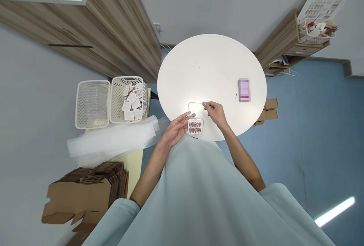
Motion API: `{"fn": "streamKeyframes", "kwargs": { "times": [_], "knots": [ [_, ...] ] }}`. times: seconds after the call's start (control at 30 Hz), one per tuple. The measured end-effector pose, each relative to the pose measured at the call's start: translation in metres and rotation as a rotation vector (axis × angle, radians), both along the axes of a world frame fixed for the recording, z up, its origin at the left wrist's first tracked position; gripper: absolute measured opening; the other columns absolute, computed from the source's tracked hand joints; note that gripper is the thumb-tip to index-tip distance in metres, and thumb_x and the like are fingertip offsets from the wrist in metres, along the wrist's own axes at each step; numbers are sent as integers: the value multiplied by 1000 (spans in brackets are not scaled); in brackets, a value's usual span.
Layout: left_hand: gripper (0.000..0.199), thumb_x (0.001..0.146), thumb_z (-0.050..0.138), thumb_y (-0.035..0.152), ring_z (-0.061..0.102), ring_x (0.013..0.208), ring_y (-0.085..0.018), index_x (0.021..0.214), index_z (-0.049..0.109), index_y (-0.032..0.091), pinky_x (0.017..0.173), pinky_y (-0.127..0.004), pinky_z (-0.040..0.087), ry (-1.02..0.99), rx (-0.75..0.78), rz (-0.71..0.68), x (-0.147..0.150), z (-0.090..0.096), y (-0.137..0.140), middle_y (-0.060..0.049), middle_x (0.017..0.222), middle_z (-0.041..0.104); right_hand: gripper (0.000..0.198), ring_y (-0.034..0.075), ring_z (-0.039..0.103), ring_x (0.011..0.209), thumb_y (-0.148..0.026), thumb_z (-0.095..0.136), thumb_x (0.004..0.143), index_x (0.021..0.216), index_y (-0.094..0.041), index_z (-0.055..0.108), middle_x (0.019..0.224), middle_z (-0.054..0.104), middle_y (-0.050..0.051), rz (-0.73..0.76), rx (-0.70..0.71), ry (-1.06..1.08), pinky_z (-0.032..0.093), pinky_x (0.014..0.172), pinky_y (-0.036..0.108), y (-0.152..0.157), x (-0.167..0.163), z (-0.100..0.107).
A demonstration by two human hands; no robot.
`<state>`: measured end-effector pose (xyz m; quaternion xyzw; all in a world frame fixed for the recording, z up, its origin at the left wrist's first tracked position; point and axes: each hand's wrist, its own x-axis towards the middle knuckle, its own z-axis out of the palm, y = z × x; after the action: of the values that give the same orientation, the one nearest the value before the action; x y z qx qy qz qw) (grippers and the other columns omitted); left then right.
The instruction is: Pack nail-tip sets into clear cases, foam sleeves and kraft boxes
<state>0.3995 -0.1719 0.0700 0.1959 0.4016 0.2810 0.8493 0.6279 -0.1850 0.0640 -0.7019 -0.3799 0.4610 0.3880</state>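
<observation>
Head view: an open case is being held at the desk's near edge, left hand gripping its left side, right hand pinching its lid's far-right corner. Looking light, stiff and slippery, it is probably needing rim holds, sparing the nails.

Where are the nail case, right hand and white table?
Nail case [196,108]: head view, on its open lid.
Right hand [217,115]: head view, middle of the hand.
White table [212,69]: head view, bare tabletop.
</observation>
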Motion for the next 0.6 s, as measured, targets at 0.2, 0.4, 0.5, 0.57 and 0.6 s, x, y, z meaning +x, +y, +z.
{"fn": "streamKeyframes", "kwargs": {
  "times": [0.2, 0.4, 0.5, 0.57, 0.6],
  "knots": [
    [43, 91, 78, 19, 69, 130, -27, 133, 72, 13, 114, -41, 53, -4, 5, 9, -14, -3, 4, -18, 140, 71, 46, 16, 54, 69, -67, 64, 94, 95, -22, 74, 88, 70, 3, -6, 104, -13, 50, 66, 31, 5, -19, 23],
    [38, 95, 75, 24, 73, 121, -26, 131, 72, 13, 106, -39, 58, -4, -25, 54, -21, -4, 13, -18, 134, 74, 36, 16, 56, 75, -59, 71, 93, 102, -24, 77, 97, 71, 4, 124, 174, 47, 48, 68, 31, -18, -27, 56],
    [38, 98, 73, 34, 71, 125, -29, 131, 72, 13, 107, -43, 58, -24, -6, 52, -24, -1, 18, -19, 138, 72, 36, 15, 55, 72, -58, 75, 90, 103, -25, 78, 95, 70, 4, 192, 121, 79, 44, 63, 30, -33, -31, 58],
    [39, 97, 74, 32, 69, 129, -30, 131, 72, 14, 109, -44, 56, -29, 13, 40, -25, 2, 20, -19, 143, 69, 38, 15, 54, 70, -59, 78, 87, 104, -25, 76, 95, 69, 3, 209, 77, 100, 43, 60, 29, -42, -34, 53],
    [40, 96, 76, 30, 68, 131, -31, 132, 72, 14, 111, -44, 55, -28, 20, 31, -25, 4, 21, -19, 144, 68, 40, 14, 53, 69, -60, 79, 85, 106, -25, 74, 94, 68, 3, 207, 60, 115, 42, 59, 29, -46, -37, 50]
  ]
}}
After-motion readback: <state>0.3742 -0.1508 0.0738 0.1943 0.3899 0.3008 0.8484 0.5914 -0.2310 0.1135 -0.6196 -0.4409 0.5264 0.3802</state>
